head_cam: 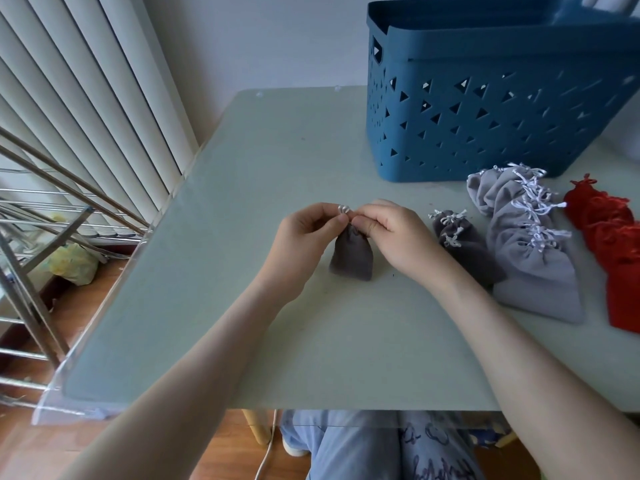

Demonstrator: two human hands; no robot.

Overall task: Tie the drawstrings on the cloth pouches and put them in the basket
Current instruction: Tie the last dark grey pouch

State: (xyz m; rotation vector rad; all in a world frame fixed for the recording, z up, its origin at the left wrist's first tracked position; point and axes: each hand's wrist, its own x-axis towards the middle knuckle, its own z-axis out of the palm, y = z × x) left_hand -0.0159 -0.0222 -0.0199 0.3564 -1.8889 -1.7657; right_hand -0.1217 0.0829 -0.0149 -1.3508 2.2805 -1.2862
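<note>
- In the head view, the dark grey pouch (351, 259) is sitting mid-table. Its long axis is running away from the person, with the gathered neck pointing at the far edge and the flat bottom nearest.
- The left hand (304, 233) is pinching the white drawstring (343, 209) between thumb and forefinger just above the neck.
- The right hand (391, 230) is pinching the neck itself, fingers curled and knuckles up.
- Both bare forearms are reaching in from the near edge and converging.
- The pale green table (242, 188) is carrying a blue basket (485, 109) at far right. Small dark pouches (457, 237), light grey pouches (530, 251) and red pouches (614, 251) are lying before it.
- A metal drying rack (41, 216) is standing at left over the wooden floor (86, 299).
</note>
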